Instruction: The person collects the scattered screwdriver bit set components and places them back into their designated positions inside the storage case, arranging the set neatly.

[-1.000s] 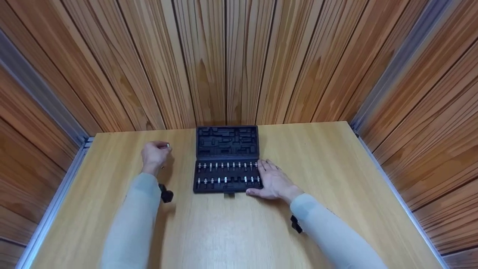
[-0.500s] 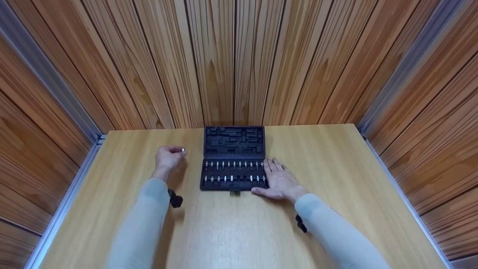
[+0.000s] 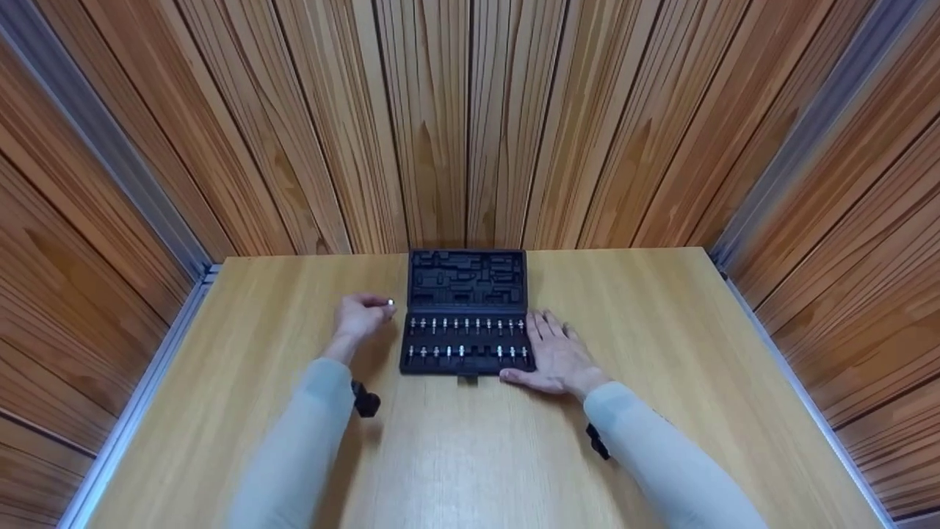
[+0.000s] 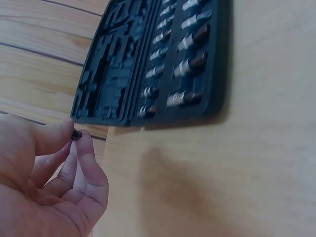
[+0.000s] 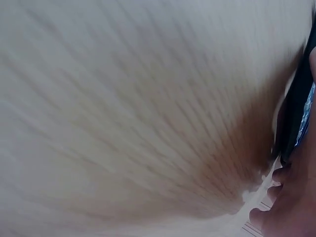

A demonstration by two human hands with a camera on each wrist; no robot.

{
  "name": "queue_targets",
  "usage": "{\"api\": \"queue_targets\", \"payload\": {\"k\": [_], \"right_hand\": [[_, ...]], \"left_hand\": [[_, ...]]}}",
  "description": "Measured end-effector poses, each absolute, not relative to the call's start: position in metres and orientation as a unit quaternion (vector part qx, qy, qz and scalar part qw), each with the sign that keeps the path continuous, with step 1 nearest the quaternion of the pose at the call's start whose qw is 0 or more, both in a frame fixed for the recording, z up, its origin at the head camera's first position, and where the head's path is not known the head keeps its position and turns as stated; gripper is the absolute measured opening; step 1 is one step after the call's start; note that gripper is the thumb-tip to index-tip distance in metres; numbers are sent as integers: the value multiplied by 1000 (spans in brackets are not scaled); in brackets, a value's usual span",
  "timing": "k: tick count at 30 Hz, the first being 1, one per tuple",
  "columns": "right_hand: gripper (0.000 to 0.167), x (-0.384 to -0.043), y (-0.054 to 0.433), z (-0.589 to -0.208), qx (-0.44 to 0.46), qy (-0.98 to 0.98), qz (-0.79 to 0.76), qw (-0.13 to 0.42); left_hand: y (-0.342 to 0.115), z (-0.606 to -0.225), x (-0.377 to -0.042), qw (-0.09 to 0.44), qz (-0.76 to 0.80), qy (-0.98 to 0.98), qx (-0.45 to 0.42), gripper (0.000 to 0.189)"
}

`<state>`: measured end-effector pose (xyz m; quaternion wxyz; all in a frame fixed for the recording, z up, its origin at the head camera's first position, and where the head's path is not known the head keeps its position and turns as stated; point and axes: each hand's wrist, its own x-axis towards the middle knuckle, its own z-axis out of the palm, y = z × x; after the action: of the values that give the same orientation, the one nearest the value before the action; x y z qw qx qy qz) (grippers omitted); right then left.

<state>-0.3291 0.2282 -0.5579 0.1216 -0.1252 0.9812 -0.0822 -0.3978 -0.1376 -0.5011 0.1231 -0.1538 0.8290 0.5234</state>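
An open black case (image 3: 470, 337) lies on the table, its lid (image 3: 467, 279) tipped back. Two rows of short silver bit sockets fill its tray, with a few bare slots in the front row. Left of the case, my left hand (image 3: 358, 317) pinches a small bit socket (image 3: 391, 302) between thumb and index finger. Only the socket's dark tip (image 4: 76, 134) shows in the left wrist view, the rest being covered by the fingers. My right hand (image 3: 558, 360) rests against the case's right edge with its fingers straight, thumb at the front corner.
The wooden table (image 3: 455, 455) reaches back to a wood-panelled wall (image 3: 470, 125). Panelled side walls with metal rails flank it on both sides. A small latch (image 3: 467, 379) sticks out from the case's front edge.
My left hand has moved right, toward the case, with the bit socket still pinched. The right hand stays at the case's edge. The head view has shifted slightly.
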Motion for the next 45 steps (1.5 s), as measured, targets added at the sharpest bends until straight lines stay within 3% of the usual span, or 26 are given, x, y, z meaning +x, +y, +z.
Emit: {"api": "queue_targets", "payload": {"k": [26,35,45], "right_hand": [[132,-329,229,-550,-129,979,-93,126],[133,-331,228,-549,-122,980,-92,129],[134,-330,227,-549,-121,980,-99,126]], "left_hand": [[-74,-515,-368,139,586,792,-98,22],[-59,-530,-373,171,602,774,-93,13],[-36,-518,-362,194,533,817,-103,5]]}}
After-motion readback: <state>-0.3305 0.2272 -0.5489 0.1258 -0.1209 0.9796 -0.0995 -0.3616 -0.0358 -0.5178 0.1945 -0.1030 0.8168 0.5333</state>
